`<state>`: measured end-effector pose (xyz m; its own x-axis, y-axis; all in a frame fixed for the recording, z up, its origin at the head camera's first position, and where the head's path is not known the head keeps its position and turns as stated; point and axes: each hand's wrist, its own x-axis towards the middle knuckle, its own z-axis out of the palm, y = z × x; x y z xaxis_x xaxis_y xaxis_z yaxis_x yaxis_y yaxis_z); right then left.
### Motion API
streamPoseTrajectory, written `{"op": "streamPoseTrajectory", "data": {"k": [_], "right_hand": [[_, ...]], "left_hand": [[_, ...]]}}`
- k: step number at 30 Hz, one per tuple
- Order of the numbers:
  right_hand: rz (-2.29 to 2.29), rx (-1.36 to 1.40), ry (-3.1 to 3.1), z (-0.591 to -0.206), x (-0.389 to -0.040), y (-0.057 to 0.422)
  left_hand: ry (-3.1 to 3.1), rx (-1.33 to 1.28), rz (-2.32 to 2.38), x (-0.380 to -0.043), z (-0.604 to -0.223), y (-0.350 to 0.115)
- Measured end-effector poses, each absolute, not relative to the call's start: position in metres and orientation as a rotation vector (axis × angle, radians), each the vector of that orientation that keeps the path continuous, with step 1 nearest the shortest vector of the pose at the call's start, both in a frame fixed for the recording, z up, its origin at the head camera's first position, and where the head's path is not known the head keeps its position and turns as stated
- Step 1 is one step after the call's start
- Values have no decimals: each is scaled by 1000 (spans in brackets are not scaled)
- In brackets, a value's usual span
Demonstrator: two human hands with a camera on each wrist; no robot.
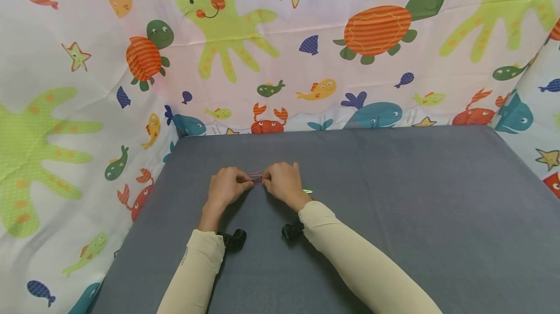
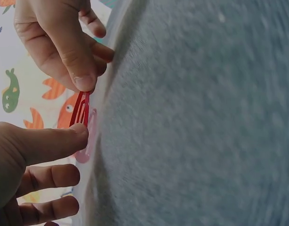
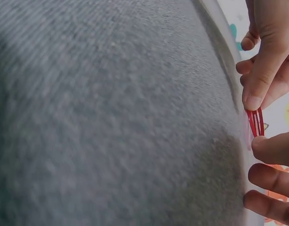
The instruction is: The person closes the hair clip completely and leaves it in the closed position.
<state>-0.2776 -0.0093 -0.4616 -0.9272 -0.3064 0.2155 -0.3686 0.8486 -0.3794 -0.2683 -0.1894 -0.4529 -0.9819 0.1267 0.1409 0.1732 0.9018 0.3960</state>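
Note:
A red snap hair clip (image 2: 80, 109) is stretched between both hands, one end in each. My left hand (image 1: 226, 187) pinches one end with thumb and index finger, its other fingers spread apart. At the opposite end, the thumb and fingers of my right hand (image 1: 282, 183) pinch the clip; in the left wrist view this hand (image 2: 64, 44) comes from the top. Behind the red clip lies a pink hair clip (image 2: 92, 136) on the grey table, seen again in the head view as thin pink lines between the hands.
A yellow-green clip-like piece (image 1: 308, 191) lies on the grey table (image 1: 415, 207) beside the right wrist, partly covered by it. Dark wrist cameras (image 1: 235, 240) sit on the inner sides of both cuffs. A sea-animal patterned cloth (image 1: 280, 27) rises behind and at both sides.

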Motion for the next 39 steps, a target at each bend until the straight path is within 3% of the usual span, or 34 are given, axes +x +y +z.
{"op": "streamPoseTrajectory", "data": {"k": [19, 39], "right_hand": [[840, 630, -2781, -445, -272, 18], [992, 674, -2634, -444, -261, 61]], "left_hand": [[-2890, -272, -862, -263, -436, -175], [-2809, -405, -747, -253, -435, -138]]}}
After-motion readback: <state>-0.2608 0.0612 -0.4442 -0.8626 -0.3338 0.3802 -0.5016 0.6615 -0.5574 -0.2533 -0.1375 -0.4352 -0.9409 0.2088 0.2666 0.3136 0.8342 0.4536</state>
